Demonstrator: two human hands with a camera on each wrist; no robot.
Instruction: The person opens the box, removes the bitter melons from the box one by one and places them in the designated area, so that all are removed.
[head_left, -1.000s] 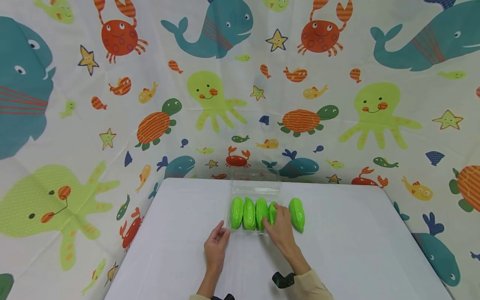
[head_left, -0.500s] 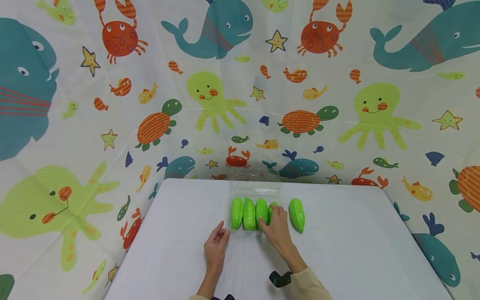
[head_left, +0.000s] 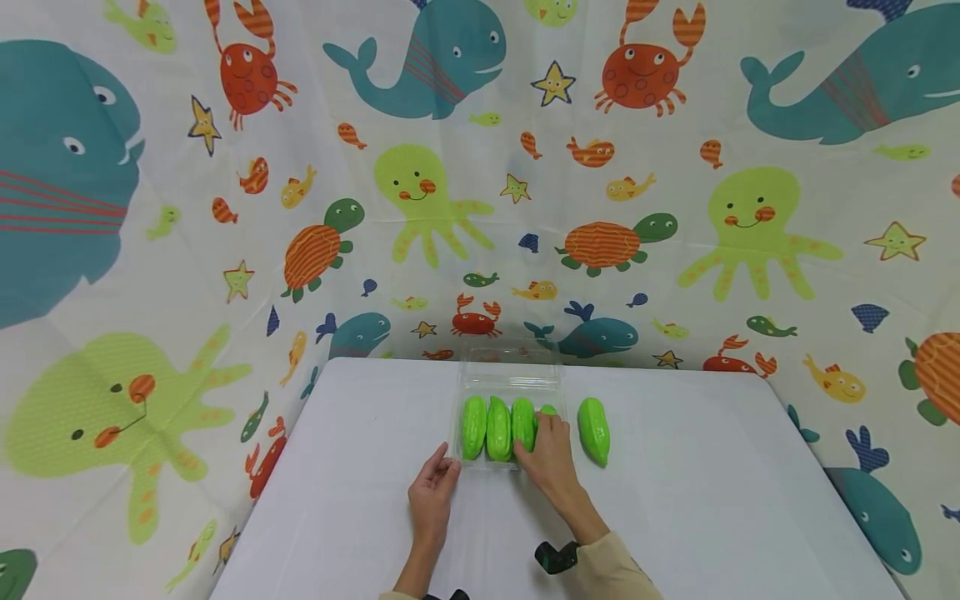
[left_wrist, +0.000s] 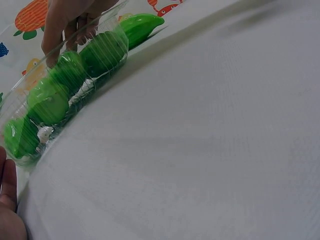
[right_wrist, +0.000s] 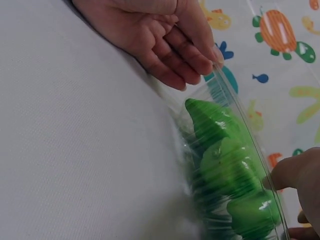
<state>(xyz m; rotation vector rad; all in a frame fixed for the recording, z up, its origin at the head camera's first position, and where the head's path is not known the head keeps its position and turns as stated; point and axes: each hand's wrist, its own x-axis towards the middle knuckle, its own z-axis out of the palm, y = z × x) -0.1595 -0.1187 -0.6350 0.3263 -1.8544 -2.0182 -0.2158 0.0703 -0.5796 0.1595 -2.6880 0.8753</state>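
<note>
A clear plastic clamshell box (head_left: 512, 382) stands with its lid raised at the back. Several glossy green, ridged, pointed gourd-like pieces lie side by side in it, such as the leftmost green gourd (head_left: 474, 427). My right hand (head_left: 552, 461) reaches over the box's front right and grips the rightmost green gourd (head_left: 549, 410), mostly hidden under the fingers. Its thumb lies by the neighbouring gourd (head_left: 522, 415). My left hand (head_left: 431, 492) pinches the box's front left corner, thumb on the rim in the right wrist view. One loose green gourd (head_left: 594, 431) lies right of the box.
A white-covered table (head_left: 712, 492) carries everything. Behind it and at the sides hangs a sheet (head_left: 480, 225) printed with sea animals. The box lid (head_left: 512, 354) leans close to this sheet. Dark camera mounts (head_left: 557, 557) sit on the wrists.
My right hand has slid slightly toward me and to the left, covering more of the rightmost gourd. My left hand, the box and the loose gourd have stayed in place.
</note>
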